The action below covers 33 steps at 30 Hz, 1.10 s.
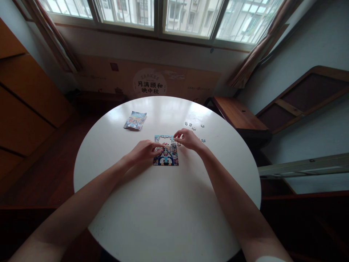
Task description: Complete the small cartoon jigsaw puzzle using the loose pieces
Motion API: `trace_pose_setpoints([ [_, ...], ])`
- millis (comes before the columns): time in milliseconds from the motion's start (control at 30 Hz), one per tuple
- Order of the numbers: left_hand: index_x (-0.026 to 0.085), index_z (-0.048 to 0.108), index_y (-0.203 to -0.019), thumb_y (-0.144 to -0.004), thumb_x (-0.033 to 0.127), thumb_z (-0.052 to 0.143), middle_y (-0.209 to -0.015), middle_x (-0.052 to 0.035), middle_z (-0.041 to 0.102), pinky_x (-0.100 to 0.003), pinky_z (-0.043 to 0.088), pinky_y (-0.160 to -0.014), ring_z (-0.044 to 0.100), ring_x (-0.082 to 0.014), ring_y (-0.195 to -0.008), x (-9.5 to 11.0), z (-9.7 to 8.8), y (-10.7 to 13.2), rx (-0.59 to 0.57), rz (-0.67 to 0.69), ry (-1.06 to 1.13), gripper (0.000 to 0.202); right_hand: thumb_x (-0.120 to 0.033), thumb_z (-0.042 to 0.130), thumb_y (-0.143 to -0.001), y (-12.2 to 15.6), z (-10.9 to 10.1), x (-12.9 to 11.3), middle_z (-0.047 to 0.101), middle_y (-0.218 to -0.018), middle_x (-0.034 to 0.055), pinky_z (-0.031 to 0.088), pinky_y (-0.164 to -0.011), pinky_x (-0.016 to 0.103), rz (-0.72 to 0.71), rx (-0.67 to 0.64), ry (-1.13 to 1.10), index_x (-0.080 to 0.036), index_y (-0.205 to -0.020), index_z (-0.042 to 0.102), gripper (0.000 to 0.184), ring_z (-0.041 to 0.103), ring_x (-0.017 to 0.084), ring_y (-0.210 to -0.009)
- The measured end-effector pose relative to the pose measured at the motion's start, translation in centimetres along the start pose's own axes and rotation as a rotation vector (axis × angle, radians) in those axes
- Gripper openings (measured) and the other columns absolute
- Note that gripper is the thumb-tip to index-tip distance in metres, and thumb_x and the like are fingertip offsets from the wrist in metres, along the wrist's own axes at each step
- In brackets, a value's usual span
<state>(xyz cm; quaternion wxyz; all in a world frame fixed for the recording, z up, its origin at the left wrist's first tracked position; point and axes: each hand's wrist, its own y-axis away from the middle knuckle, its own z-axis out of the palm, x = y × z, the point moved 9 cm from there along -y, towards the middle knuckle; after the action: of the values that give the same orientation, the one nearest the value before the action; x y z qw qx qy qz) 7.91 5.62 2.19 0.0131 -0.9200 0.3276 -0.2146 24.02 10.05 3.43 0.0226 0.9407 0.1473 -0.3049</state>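
Note:
A partly assembled jigsaw puzzle (165, 161) lies on the white round table, a blue cartoon face along its near edge. A gap showing the white surface remains in its upper part, framed by joined pieces. My left hand (145, 151) rests over the puzzle's left side, its index finger stretched across the picture and the thumb apart. At the upper right edge of the puzzle, my right hand (188, 139) has thumb and index finger pinched together. Whatever sits between those fingertips is too small to make out. Loose puzzle pieces (193, 128) lie beyond and beside the right hand.
On the far left of the round table (163, 207) lies a printed puzzle packet (135, 120). A wooden side table (237, 114) stands beyond the right edge. Windows (188, 16) and a cardboard panel (149, 82) with Chinese characters are behind.

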Motion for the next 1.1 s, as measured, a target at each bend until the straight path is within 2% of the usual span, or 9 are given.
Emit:
trace_pose_setpoints([
  [133, 0.031, 0.072, -0.119, -0.093, 0.044, 0.049, -0.057, 0.0005, 0.061, -0.024, 0.026, -0.054, 0.043, -0.0104, -0.049, 0.2, 0.0, 0.1, -0.020, 0.009, -0.010, 0.037, -0.022, 0.071, -0.080, -0.6, 2.2, -2.5, 0.069, -0.090, 0.0082, 0.047, -0.071, 0.027, -0.103, -0.075, 0.000, -0.018, -0.088, 0.078, 0.011, 0.062, 0.017, -0.079],
  [333, 0.030, 0.072, -0.120, -0.091, 0.042, 0.050, -0.058, 0.0001, 0.063, -0.024, 0.026, -0.054, 0.043, -0.0104, -0.050, 0.3, -0.1, 0.1, -0.045, -0.014, 0.009, 0.038, -0.010, 0.072, -0.071, -2.0, 3.8, -3.0, 0.071, -0.083, 0.0055, 0.044, -0.064, 0.025, -0.072, -0.214, 0.062, -0.018, -0.082, 0.078, 0.014, 0.061, 0.016, -0.074],
  [500, 0.030, 0.071, -0.121, -0.091, 0.042, 0.050, -0.057, 0.0004, 0.062, -0.024, 0.025, -0.055, 0.041, -0.0102, -0.049, 0.3, -0.1, 0.1, -0.058, -0.026, 0.012, 0.038, -0.008, 0.070, -0.070, -2.5, 3.9, -3.2, 0.071, -0.079, 0.0055, 0.041, -0.057, 0.024, -0.046, -0.294, 0.053, -0.015, -0.079, 0.077, 0.013, 0.060, 0.014, -0.068],
  [733, 0.030, 0.072, -0.119, -0.091, 0.041, 0.051, -0.053, 0.0012, 0.057, -0.024, 0.025, -0.054, 0.038, -0.0095, -0.047, 0.4, -0.3, 0.1, -0.046, -0.018, 0.006, 0.037, -0.009, 0.071, -0.071, -2.8, 3.6, -3.3, 0.071, -0.078, 0.0064, 0.041, -0.058, 0.024, -0.038, -0.263, 0.081, -0.015, -0.076, 0.076, 0.010, 0.060, 0.014, -0.067],
  [900, 0.030, 0.072, -0.119, -0.091, 0.039, 0.052, -0.057, 0.0003, 0.060, -0.024, 0.026, -0.055, 0.041, -0.0099, -0.049, 0.6, -0.5, 0.1, -0.052, -0.034, 0.017, 0.036, -0.011, 0.074, -0.066, -2.6, 3.8, -3.3, 0.070, -0.078, 0.0050, 0.041, -0.056, 0.024, -0.059, -0.314, 0.050, -0.016, -0.078, 0.077, 0.013, 0.060, 0.014, -0.068],
  [1100, 0.030, 0.072, -0.118, -0.090, 0.040, 0.053, -0.057, 0.0005, 0.061, -0.024, 0.028, -0.054, 0.044, -0.0100, -0.050, 0.6, -0.6, 0.1, -0.040, -0.041, 0.018, 0.035, -0.010, 0.074, -0.065, -2.6, 3.8, -3.3, 0.069, -0.073, 0.0036, 0.041, -0.055, 0.022, -0.026, -0.342, 0.009, -0.015, -0.072, 0.075, 0.008, 0.059, 0.013, -0.066],
])
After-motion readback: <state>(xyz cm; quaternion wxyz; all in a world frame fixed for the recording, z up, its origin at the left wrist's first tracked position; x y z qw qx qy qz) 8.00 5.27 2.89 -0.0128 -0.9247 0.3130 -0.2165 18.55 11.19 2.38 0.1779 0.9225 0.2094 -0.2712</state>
